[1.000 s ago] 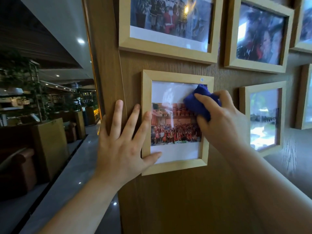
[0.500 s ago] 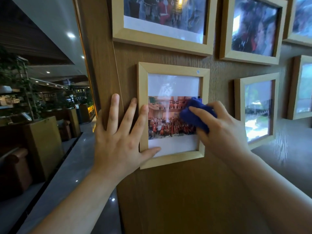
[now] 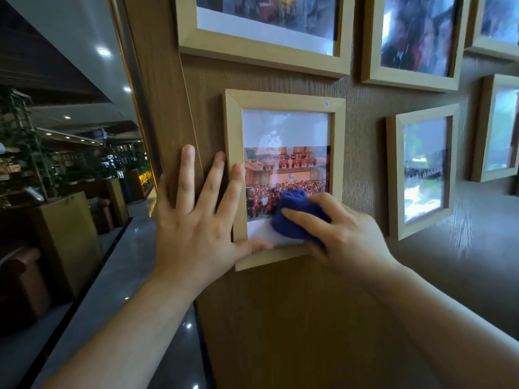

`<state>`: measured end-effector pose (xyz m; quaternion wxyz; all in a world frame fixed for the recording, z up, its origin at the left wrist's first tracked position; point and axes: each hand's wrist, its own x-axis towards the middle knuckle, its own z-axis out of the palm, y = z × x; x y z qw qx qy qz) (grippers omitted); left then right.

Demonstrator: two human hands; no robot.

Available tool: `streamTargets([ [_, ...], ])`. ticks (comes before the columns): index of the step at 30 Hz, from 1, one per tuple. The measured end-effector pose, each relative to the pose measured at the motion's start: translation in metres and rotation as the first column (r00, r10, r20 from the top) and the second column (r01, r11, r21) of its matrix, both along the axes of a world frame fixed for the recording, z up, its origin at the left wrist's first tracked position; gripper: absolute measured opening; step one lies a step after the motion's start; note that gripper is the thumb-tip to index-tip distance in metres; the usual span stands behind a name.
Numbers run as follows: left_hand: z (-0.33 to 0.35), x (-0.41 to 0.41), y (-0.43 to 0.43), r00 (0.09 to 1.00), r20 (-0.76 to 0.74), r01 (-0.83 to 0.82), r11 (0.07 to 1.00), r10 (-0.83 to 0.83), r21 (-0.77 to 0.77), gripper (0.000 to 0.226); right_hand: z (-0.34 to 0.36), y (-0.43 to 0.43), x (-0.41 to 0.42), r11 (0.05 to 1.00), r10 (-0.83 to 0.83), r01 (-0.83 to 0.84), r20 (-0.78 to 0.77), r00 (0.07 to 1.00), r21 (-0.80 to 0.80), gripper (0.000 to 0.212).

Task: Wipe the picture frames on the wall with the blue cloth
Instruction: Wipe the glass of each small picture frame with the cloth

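A bunched blue cloth [image 3: 297, 217] is gripped in the right hand [image 3: 345, 234] and pressed on the glass at the lower right corner of the light wooden picture frame [image 3: 283, 98], steadied at its left edge by the flat, spread left hand [image 3: 196, 220], with other frames [image 3: 421, 175] hung nearby on the wall [image 3: 309, 318].
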<state>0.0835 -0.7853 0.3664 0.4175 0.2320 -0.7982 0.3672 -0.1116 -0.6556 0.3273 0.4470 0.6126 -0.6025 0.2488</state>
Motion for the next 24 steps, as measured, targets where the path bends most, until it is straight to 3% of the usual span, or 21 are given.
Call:
streamTargets([
  [8, 0.000, 0.000, -0.001, 1.000, 0.010, -0.024, 1.000, 0.024, 0.015, 0.107, -0.021, 0.014, -0.014, 0.992, -0.115, 0.121, 0.160, 0.980, -0.029, 0.046],
  [14, 0.001, 0.001, 0.000, 1.000, 0.008, -0.004, 1.000, 0.004, 0.027, 0.108, -0.016, -0.003, 0.026, 0.997, 0.004, -0.005, 0.009, 1.000, 0.081, 0.046],
  [17, 0.001, 0.002, 0.000, 1.000, 0.008, 0.007, 1.000, -0.007, 0.021, 0.105, -0.012, -0.008, 0.034, 0.994, 0.062, -0.065, 0.043, 0.997, 0.087, 0.048],
  [24, 0.003, 0.004, 0.004, 0.999, 0.042, -0.023, 0.997, 0.020, 0.079, 0.108, -0.018, 0.017, 0.011, 0.984, -0.138, 0.135, 0.017, 0.990, 0.113, 0.046],
])
